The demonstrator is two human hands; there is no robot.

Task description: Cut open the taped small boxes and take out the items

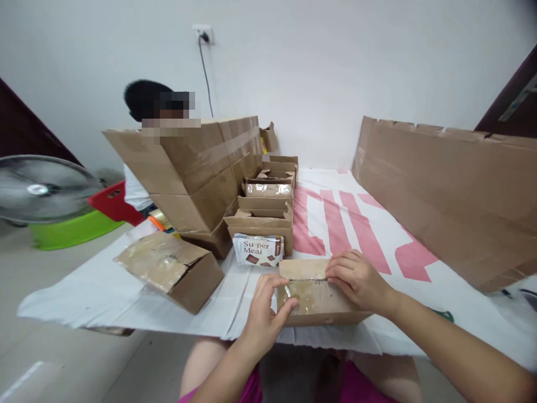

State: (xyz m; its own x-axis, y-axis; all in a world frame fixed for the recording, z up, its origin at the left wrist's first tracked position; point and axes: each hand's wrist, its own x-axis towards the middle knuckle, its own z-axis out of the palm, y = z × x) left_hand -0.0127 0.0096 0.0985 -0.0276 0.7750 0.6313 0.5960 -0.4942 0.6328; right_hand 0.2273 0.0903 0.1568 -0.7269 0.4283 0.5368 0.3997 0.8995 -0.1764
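Observation:
A small brown cardboard box lies at the table's front edge before me, with shiny clear tape on its top. Its narrow flap stands up along the far side. My left hand grips the box's left end, thumb on the taped top and fingers at the far left corner. With its fingers closed over the flap's right part, my right hand rests on the box's right side; its thumb is mostly hidden. Just beyond the box, a white "Su-per Meal" packet leans against an open carton.
Several open small cartons run in a row toward the wall. Left of them stand large stacked boxes, a person behind. A taped box lies front left. A tall cardboard panel borders the right. A fan stands left.

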